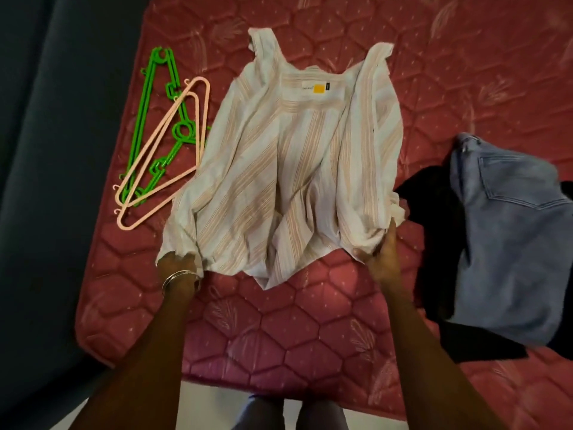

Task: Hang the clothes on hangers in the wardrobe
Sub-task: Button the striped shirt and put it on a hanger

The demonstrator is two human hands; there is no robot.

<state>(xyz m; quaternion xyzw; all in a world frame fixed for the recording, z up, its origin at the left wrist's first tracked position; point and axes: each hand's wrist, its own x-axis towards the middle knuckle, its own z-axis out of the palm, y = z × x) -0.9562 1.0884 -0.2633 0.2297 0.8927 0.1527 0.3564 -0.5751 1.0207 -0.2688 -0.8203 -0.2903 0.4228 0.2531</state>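
A thin, crinkly striped shirt (288, 169) (white w/ pale peach stripes, a yellow tag at the neck) lies spread on the pink quilted mattress (310, 330), collar end away from the person, hem toward them. The cloth is soft and rumpled, w/ loose folds running down its length.

Left hand (179, 265) grips the hem's left corner, fingers curled into the bunched fabric; thin metal bangles (181, 279) ring the wrist. Right hand (383, 252) holds the right corner of the hem, thumb and fingers closed on a fold of cloth.

Left of the shirt, just beside its edge, lies a heap of plastic hangers: two slim peach-pink hangers (173, 162), triangular w/ small hooks at the ends, rest on top of chunkier green hangers (148, 119) w/ round and square cut-outs.

Right of the shirt, a folded pair of light blue denim jeans (508, 237) (stitched back pocket showing) sits on top of a black garment (434, 206), matte and dark, details too dim to tell. The mattress has a hexagon stitch pattern w/ leaf motifs.
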